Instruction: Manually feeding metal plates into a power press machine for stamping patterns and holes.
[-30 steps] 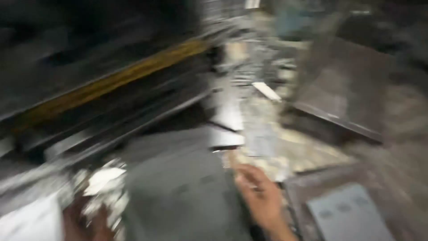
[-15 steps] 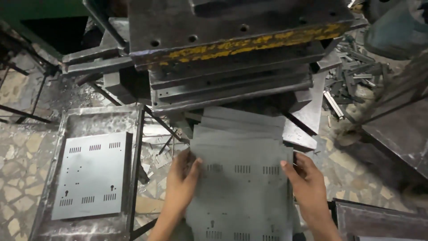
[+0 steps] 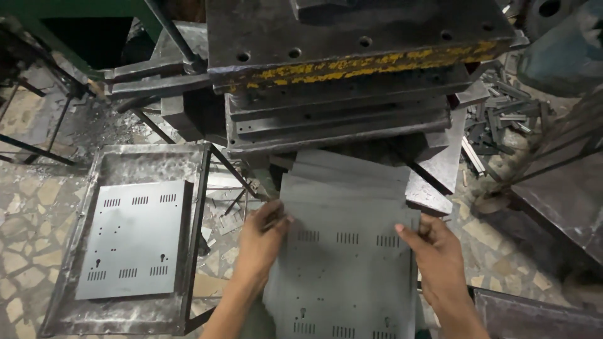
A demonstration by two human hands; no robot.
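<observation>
A grey punched metal sheet with rows of slots lies on top of a stack of similar sheets in front of me. My left hand grips its left edge, fingers curled over the top. My right hand holds its right edge, thumb on the surface. The sheet's far end points toward the heavy press with its yellow-chipped upper block. The gap between the press plates is dark and I cannot see into it.
A shallow metal tray at the left holds a lighter punched sheet. Metal offcuts are piled at the right of the press. A dark metal table stands at the far right. Stone-chip floor lies below.
The view swung from a blurred look at the right side to facing the press. Both hands have taken the top sheet by its edges and hold it steady.
</observation>
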